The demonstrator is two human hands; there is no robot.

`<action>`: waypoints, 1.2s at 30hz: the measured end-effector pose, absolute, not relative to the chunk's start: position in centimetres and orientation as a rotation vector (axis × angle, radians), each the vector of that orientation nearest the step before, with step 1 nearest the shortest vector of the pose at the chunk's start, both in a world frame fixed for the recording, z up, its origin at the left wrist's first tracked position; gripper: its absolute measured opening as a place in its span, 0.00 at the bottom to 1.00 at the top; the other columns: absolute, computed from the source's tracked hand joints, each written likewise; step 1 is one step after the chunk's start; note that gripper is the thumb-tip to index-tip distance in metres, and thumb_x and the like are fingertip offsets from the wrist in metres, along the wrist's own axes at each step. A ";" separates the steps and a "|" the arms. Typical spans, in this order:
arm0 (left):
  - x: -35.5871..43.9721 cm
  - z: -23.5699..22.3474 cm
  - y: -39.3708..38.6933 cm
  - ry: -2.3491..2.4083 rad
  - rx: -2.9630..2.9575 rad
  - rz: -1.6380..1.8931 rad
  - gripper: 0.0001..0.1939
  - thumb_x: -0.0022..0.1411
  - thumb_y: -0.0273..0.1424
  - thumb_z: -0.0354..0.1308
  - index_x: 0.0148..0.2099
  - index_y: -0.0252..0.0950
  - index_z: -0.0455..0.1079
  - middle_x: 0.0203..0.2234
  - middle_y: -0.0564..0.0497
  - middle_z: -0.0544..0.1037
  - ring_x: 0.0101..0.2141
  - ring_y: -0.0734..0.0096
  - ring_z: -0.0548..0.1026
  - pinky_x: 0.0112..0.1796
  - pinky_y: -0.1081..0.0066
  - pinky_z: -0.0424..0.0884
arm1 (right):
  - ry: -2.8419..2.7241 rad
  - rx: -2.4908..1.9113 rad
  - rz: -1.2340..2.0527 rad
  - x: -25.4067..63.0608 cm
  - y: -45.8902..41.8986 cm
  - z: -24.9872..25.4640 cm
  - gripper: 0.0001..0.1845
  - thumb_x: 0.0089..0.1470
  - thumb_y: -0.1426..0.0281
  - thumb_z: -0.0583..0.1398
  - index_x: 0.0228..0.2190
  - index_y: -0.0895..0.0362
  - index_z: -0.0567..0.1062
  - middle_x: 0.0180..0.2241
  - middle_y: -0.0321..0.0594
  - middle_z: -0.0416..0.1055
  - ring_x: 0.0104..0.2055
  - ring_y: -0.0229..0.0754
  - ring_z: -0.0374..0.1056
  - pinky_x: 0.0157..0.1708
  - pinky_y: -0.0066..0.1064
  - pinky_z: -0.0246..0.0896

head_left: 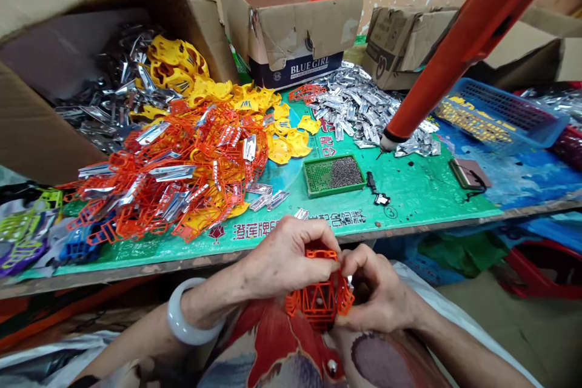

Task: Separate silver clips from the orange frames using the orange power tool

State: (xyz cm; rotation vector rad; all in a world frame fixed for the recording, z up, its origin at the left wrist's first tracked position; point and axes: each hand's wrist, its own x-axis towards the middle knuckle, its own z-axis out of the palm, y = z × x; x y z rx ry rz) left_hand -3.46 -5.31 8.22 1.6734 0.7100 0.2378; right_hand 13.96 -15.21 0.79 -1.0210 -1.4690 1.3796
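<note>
An orange plastic lattice frame point(318, 303), like a toy car's cage, is held between both hands close to my body, below the table edge. My left hand point(295, 257) grips its upper left side with thumb and fingers. On the other side my right hand point(375, 291) pinches the frame's right edge, where a small silvery bit shows between the fingers. What the right fingertips press is partly hidden. Beyond the hands, a green tray point(334, 176) of tiny dark screws sits on the green table cover. A red electric screwdriver point(464, 54) hangs at the right, tip down.
Orange frames point(182, 170) with silver parts lie heaped at left, beside yellow shells point(254, 100). A pile of silver parts point(359, 109) lies behind the tray. Cardboard boxes point(309, 24) line the back. At right are a blue basket point(500, 115) and a small dark-corded box point(470, 174).
</note>
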 end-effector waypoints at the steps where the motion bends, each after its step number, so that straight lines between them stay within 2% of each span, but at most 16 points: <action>1: -3.4 8.3 -5.1 0.715 1.668 0.218 0.02 0.52 0.24 0.55 0.31 0.33 0.68 0.24 0.54 0.72 0.26 0.76 0.69 0.26 0.77 0.64 | -1.445 -1.020 1.406 14.0 -15.2 0.5 0.25 0.37 0.74 0.69 0.33 0.53 0.61 0.32 0.35 0.70 0.29 0.35 0.67 0.27 0.26 0.59; 4: -3.0 8.2 -4.6 0.688 1.736 0.179 0.08 0.47 0.23 0.58 0.33 0.34 0.65 0.23 0.57 0.69 0.25 0.77 0.66 0.23 0.79 0.60 | -1.339 -1.046 1.494 14.1 -15.1 -0.4 0.26 0.34 0.74 0.71 0.32 0.54 0.63 0.33 0.35 0.70 0.30 0.36 0.67 0.28 0.26 0.61; 9: -2.7 7.3 -4.8 0.618 1.740 0.174 0.13 0.45 0.19 0.54 0.36 0.34 0.67 0.25 0.56 0.71 0.26 0.77 0.66 0.24 0.79 0.59 | -1.238 -1.028 1.540 14.4 -15.2 -1.0 0.28 0.31 0.69 0.73 0.32 0.53 0.64 0.31 0.33 0.69 0.27 0.33 0.65 0.25 0.24 0.59; 25: -2.6 4.5 -5.8 0.676 1.253 0.188 0.06 0.45 0.24 0.61 0.28 0.33 0.67 0.23 0.56 0.71 0.25 0.78 0.67 0.27 0.77 0.62 | -1.443 -1.161 1.384 14.6 -14.9 -0.6 0.28 0.27 0.63 0.73 0.26 0.55 0.62 0.24 0.31 0.66 0.23 0.33 0.60 0.22 0.25 0.54; 36: -2.1 4.2 -6.6 0.730 1.188 0.203 0.07 0.44 0.23 0.62 0.26 0.33 0.66 0.20 0.57 0.68 0.23 0.79 0.64 0.25 0.77 0.61 | -1.694 -1.289 1.300 14.9 -14.2 1.2 0.28 0.26 0.64 0.72 0.22 0.55 0.58 0.19 0.26 0.57 0.20 0.29 0.47 0.18 0.23 0.41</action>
